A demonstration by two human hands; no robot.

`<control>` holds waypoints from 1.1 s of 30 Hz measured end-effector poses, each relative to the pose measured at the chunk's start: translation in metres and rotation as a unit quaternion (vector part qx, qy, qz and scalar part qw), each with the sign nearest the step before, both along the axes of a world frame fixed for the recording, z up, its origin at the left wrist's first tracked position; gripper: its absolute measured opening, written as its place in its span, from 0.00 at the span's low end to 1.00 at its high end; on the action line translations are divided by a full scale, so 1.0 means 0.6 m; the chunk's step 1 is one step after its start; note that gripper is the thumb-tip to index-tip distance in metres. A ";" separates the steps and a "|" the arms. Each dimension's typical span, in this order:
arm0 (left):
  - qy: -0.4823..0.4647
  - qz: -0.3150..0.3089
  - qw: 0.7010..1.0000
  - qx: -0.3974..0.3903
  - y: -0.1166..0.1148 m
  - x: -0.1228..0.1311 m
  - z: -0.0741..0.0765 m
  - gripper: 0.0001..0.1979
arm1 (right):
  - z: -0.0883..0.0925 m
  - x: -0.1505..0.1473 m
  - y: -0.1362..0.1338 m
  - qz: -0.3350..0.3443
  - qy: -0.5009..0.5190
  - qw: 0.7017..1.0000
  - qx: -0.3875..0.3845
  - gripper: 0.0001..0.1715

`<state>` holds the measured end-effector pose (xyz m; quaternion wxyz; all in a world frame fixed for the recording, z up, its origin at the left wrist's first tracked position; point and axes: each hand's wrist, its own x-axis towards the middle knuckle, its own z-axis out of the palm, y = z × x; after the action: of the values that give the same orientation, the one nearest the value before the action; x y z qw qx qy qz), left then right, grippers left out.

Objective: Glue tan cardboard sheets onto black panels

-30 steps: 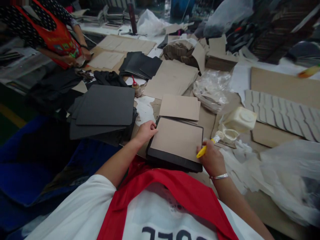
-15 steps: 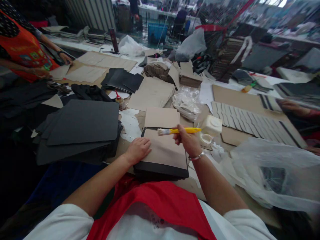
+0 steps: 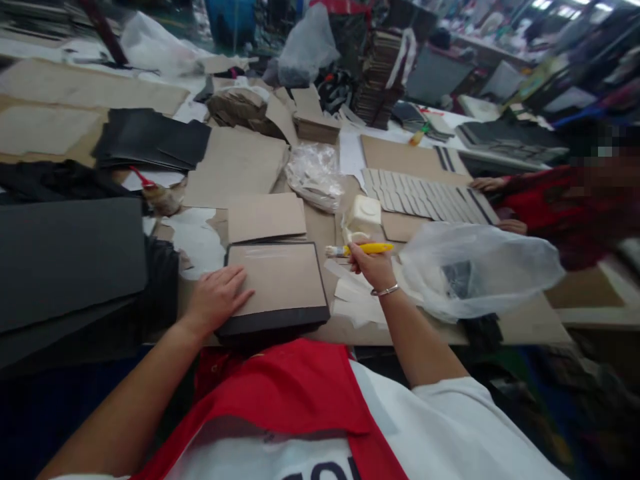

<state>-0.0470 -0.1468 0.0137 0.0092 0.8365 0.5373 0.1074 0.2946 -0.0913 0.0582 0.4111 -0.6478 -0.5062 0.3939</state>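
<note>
A tan board (image 3: 283, 277) lies on a black-edged stack in front of me, with a pale wet streak near its far edge. My left hand (image 3: 216, 298) rests on its left side, fingers spread. My right hand (image 3: 369, 265) is closed around a yellow-handled brush (image 3: 376, 248), its bristles pointing left, just right of the board. Behind that hand stands an open cream container (image 3: 364, 215). More tan boards (image 3: 267, 217) lie just beyond the stack.
Large black sheets (image 3: 70, 257) are piled at the left. A clear plastic bag (image 3: 480, 270) lies at the right. Behind it, a person in red (image 3: 550, 207) has both hands by a row of grey strips (image 3: 425, 195). A red-tipped bottle (image 3: 161, 199) stands left of centre.
The view has turned to the right. The brush has moved from above the board to its right side, and a wet streak now shows on the board. My left hand stays on the board's left side.
</note>
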 end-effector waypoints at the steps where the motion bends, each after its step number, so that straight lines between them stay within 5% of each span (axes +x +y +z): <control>1: 0.001 0.002 1.000 0.000 0.001 0.000 -0.003 0.22 | -0.009 0.023 -0.015 -0.009 -0.014 1.000 0.010 0.21; 5: -0.004 0.004 1.000 -0.014 0.005 0.000 -0.010 0.22 | -0.088 0.072 -0.062 0.026 -0.161 0.987 0.006 0.21; 10: 0.007 0.012 1.000 -0.016 0.004 0.007 -0.004 0.21 | -0.202 0.058 -0.053 0.112 -0.470 0.875 -0.030 0.17; 12: 0.011 0.019 1.000 -0.018 0.004 0.011 0.000 0.21 | -0.225 0.046 -0.033 0.137 -0.508 0.850 -0.036 0.17; 16: 0.012 0.038 0.999 -0.033 0.004 0.016 0.008 0.20 | -0.235 0.038 0.000 0.147 -0.503 0.851 -0.030 0.15; 20: -0.005 0.064 0.998 -0.027 -0.003 0.027 0.026 0.18 | -0.217 0.043 0.005 0.138 -0.489 0.861 -0.011 0.13; 24: -0.197 0.084 0.977 -0.013 -0.004 0.068 0.056 0.20 | -0.147 0.032 -0.022 0.100 -0.304 0.943 0.086 0.13; 26: -0.332 0.087 0.935 -0.087 0.006 0.101 0.072 0.25 | -0.095 0.015 -0.038 0.124 -0.154 0.969 0.147 0.15; 30: -0.521 0.031 0.803 -0.286 0.039 0.165 0.090 0.40 | -0.007 -0.031 -0.053 0.237 0.011 0.962 0.134 0.16; 33: -0.588 -0.002 0.720 -0.369 0.053 0.180 0.089 0.29 | 0.020 -0.058 -0.051 0.305 0.057 0.947 0.082 0.17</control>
<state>0.0608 -0.1153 0.0674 0.6315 0.5367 0.4192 0.3706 0.2595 -0.1217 0.0702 0.3511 -0.4031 -0.6859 0.4937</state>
